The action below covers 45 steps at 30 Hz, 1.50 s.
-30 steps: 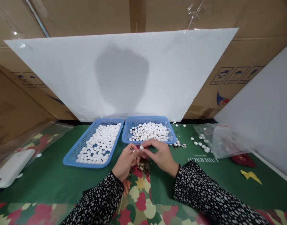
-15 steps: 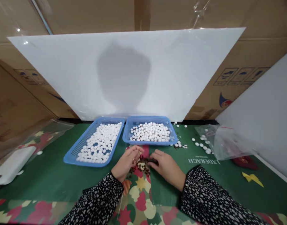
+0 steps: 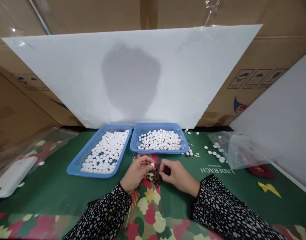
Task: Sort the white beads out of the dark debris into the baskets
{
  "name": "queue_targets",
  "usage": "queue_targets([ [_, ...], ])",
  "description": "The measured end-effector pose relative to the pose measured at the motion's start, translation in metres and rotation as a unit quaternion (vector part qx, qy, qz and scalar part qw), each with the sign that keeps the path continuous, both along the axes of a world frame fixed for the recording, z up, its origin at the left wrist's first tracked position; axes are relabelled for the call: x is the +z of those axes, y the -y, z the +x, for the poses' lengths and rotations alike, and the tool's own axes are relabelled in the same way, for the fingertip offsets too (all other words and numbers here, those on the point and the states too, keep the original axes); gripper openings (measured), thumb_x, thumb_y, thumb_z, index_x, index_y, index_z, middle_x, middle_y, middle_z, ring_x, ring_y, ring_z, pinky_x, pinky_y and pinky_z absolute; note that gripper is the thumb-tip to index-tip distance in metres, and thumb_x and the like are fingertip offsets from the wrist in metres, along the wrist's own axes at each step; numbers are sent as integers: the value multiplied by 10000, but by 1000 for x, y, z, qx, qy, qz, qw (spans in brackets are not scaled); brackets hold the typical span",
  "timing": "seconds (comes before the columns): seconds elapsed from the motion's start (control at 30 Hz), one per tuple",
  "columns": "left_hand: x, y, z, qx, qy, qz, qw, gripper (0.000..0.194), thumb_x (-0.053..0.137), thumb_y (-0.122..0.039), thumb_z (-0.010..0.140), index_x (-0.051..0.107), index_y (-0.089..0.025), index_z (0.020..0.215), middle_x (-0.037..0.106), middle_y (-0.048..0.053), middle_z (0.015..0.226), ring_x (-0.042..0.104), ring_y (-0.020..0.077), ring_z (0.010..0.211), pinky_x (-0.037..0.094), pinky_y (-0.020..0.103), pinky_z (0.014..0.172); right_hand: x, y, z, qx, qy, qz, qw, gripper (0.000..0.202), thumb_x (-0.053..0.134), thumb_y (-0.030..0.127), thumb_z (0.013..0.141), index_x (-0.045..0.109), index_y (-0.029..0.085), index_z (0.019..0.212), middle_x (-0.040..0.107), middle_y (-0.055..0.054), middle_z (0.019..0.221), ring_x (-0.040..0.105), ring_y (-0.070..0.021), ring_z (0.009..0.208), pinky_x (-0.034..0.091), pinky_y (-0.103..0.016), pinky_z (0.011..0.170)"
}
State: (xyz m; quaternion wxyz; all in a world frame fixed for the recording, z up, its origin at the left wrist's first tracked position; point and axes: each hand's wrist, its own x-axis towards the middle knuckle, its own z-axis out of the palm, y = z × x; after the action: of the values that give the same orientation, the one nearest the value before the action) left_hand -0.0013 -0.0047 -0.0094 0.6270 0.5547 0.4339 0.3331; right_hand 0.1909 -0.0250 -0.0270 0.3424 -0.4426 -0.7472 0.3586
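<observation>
Between the thumb and fingertips of my left hand (image 3: 136, 173) is a small white round piece (image 3: 152, 164). Close by on the right, my right hand (image 3: 175, 174) has its thumb and index finger pinched together; whatever is in the pinch, if anything, is hidden. Beneath and between both hands lies a small heap of dark brown and cream bits (image 3: 153, 177) on the patterned strip of the table cover. Beyond my hands, a blue basket (image 3: 159, 152) holds many similar white pieces, and another blue basket (image 3: 79, 172) to the left holds more.
Loose white pieces (image 3: 214, 153) lie right of the baskets, near a clear plastic bag (image 3: 239, 153). A dark red item (image 3: 261, 172) and a yellow scrap (image 3: 269, 189) are farther right. A white device (image 3: 15, 176) sits at left. A white board (image 3: 133, 73) stands behind.
My left hand's fingertips have turned up, bringing the white piece into view. My right hand has drawn slightly away from it, and the dark thing at its fingertips no longer shows.
</observation>
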Motion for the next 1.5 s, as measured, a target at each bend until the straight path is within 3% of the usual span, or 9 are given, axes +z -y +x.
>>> queue_targets([
  [0.23,4,0,2,5,6,16,1000,185,707,-305,758,617,-172,850,660,19,783,570,129,703,397,218,620,-1,-6,2,-10,-131,-58,990,79,569,140,808,613,171,865,627,7,737,571,-133,671,441,-243,618],
  [0.5,4,2,4,28,12,-21,999,224,726,-360,737,648,-158,798,643,0,669,480,81,522,283,189,480,4,-1,-6,-18,-227,-133,965,84,642,252,799,633,169,812,667,-8,721,616,-142,649,482,-264,619],
  [0.8,0,3,3,20,34,-41,998,242,716,-362,763,607,-154,823,654,19,688,402,51,473,237,172,450,3,1,-11,-47,-207,-102,972,78,630,238,812,629,160,813,619,8,701,548,-125,623,434,-239,595],
  [1.07,0,3,4,2,58,-55,997,328,719,-441,744,592,-156,844,665,26,675,341,41,426,185,183,433,1,0,-11,-35,-215,-93,972,56,616,222,818,622,168,833,655,-8,749,586,-142,673,462,-250,639],
  [1.2,0,3,3,-1,44,-31,999,300,680,-434,781,610,-157,871,681,31,694,373,51,437,220,191,446,0,-1,-12,-32,-232,-109,966,66,622,233,812,615,168,819,666,-13,748,605,-148,678,475,-255,651],
  [1.37,2,4,3,-4,36,3,999,244,658,-385,813,615,-155,883,691,44,732,556,112,600,366,206,557,1,0,-13,-39,-226,-100,968,53,619,217,808,608,166,812,665,-18,754,604,-149,686,475,-259,656],
  [1.5,2,4,4,-6,21,20,1000,213,644,-356,826,609,-155,886,689,44,726,581,129,633,399,219,594,0,0,-13,-44,-220,-97,970,54,616,223,811,607,170,807,653,-9,740,598,-144,672,476,-254,647],
])
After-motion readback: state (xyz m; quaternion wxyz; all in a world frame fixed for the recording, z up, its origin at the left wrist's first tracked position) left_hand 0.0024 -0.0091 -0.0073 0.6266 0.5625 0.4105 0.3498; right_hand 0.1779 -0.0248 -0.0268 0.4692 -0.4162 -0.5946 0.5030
